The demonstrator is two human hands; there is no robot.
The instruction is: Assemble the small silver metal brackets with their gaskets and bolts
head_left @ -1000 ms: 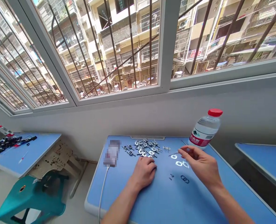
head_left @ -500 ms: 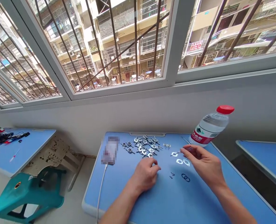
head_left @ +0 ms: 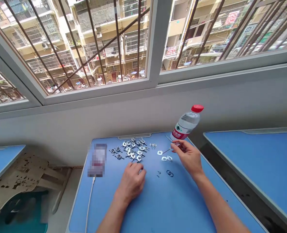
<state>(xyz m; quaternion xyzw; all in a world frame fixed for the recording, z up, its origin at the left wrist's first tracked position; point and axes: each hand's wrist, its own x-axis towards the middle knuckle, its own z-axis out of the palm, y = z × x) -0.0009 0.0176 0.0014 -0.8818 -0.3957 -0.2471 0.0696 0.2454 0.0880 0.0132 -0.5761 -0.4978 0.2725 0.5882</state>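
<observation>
My right hand is raised over the right side of the blue table, pinching a thin rod-like tool. The tool's tip points left, close to a flat metal plate with a hole. Two similar plates lie just below. My left hand rests on the tabletop with its fingers curled in; whatever they hold, if anything, is hidden. Right of it are a few tiny screws and two overlapping black rings. A pile of small metal fittings lies beyond my left hand.
A red-capped water bottle stands at the far right corner, near another thin rod. At left lies a blurred-out phone with a white cable. Small metal pieces sit beside the pile. Another blue table stands at right.
My view has swung to the right, so the table appears further left. More of the thin tool's shaft shows at my right hand. My left hand stays curled on the table.
</observation>
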